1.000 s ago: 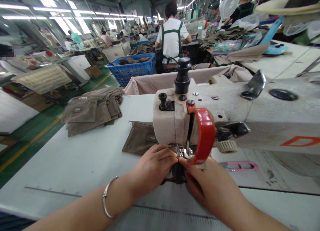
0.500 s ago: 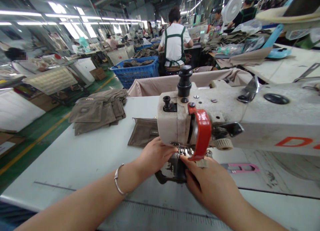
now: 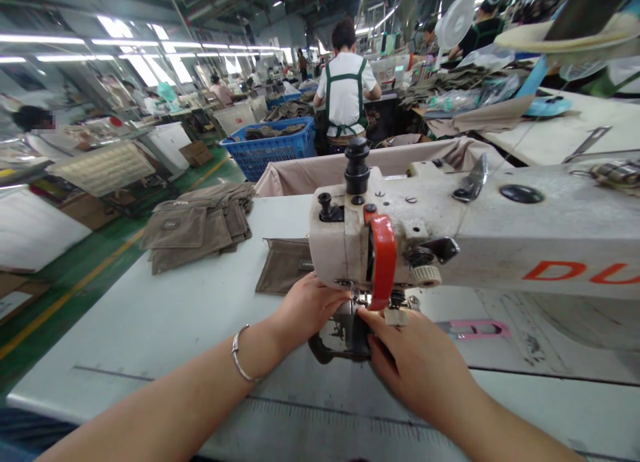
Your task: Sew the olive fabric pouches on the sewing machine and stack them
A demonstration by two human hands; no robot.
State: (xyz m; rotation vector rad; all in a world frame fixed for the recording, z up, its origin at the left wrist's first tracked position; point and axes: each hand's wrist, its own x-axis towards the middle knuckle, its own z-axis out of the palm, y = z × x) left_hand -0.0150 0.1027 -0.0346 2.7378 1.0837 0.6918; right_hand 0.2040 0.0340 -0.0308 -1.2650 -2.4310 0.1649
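Observation:
My left hand [image 3: 306, 310], a bangle on its wrist, reaches to the needle area of a white sewing machine [image 3: 334, 239]. Its fingers are drawn together beside the presser foot [image 3: 361, 299]. From the other side my right hand [image 3: 417, 352] comes in under the red guard [image 3: 383, 262], index finger bent to the same spot and thumb tucked below. Whatever the fingertips pinch is too small and covered to make out. A brown fabric pouch [image 3: 281, 267] with a small label lies just behind my left hand, partly hidden by the machine head.
Stacked brown pouches [image 3: 193, 229] lie at the table's left. Pink-handled thread snips [image 3: 477, 329] rest right of my right hand. A ruler scale [image 3: 345, 419] runs along the front. Beyond stand a cloth-lined bin [image 3: 295, 177], a blue basket [image 3: 273, 152] and a co-worker [image 3: 345, 92].
The view has shifted slightly, so the machine appears a little farther left. Both hands keep nearly the same place at the needle, and the pouch has barely moved.

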